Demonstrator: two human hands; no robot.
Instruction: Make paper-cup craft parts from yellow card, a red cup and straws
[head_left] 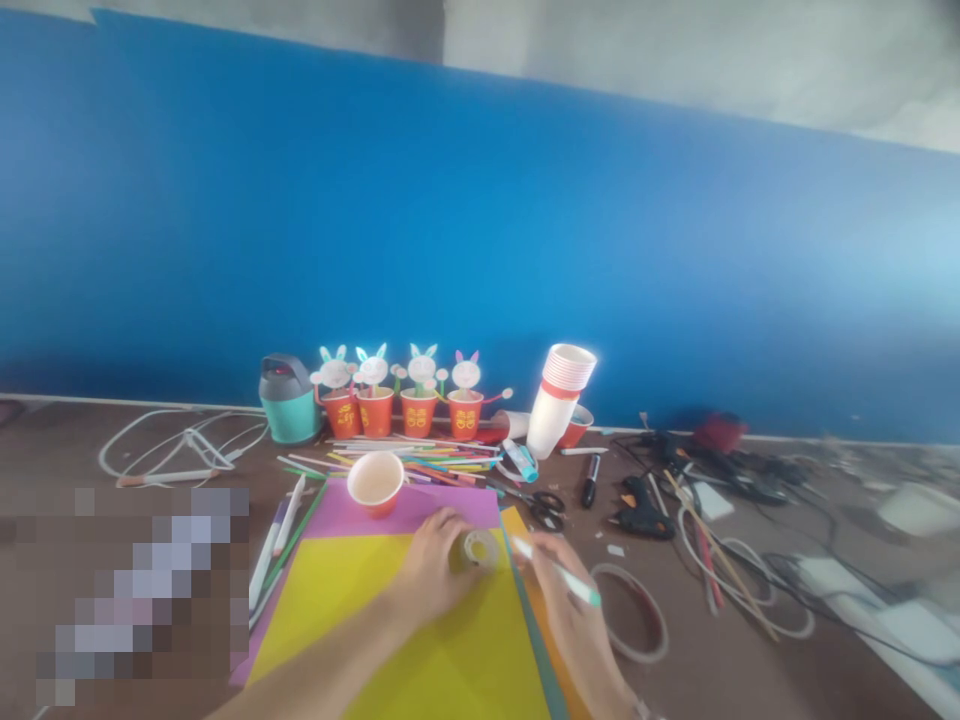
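Note:
My left hand [431,568] rests on a yellow paper sheet [375,640], its fingers curled round a small roll of clear tape [478,550] that lies on the sheet. My right hand [566,605] holds a white pen with a teal end [559,572], its tip pointing at the tape roll. A purple sheet [442,508] lies under the yellow one, and an orange paper cup [376,482] stands on it just beyond my left hand.
Several orange cups with paper bunnies [405,395] line the blue wall, beside a teal container [289,400] and a stack of white cups [559,395]. Coloured pencils [420,460], scissors [544,505], a black marker [591,480], a glue gun [637,510], a tape ring [634,610] and cables [750,570] lie around.

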